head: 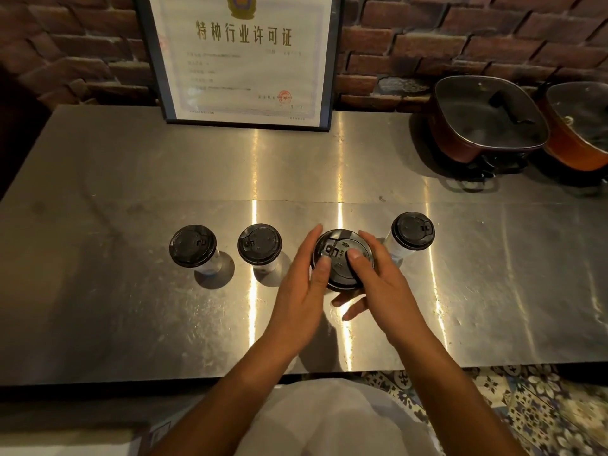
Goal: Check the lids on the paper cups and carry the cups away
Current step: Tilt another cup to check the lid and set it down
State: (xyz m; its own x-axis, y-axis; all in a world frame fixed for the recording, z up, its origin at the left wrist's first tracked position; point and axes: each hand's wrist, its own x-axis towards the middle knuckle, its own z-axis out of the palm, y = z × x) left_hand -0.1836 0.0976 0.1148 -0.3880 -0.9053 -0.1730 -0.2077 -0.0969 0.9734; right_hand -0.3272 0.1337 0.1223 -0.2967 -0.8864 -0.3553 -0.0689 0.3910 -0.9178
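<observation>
Several white paper cups with black lids stand in a row on the steel counter [131,324]. The leftmost cup [193,246] and the one beside it [260,247] stand untouched. Both hands hold the third cup [342,268], seen from above. My left hand [306,291] wraps its left side, thumb on the lid. My right hand [378,284] wraps its right side, thumb also on the lid, fingers curled below. The rightmost cup [413,231] stands just beyond my right hand.
A framed certificate [243,57] leans on the brick wall at the back. Two lidded red pots [487,116] [579,126] sit at the back right. The counter's front edge runs just ahead of my body, with patterned floor tiles [526,406] below right.
</observation>
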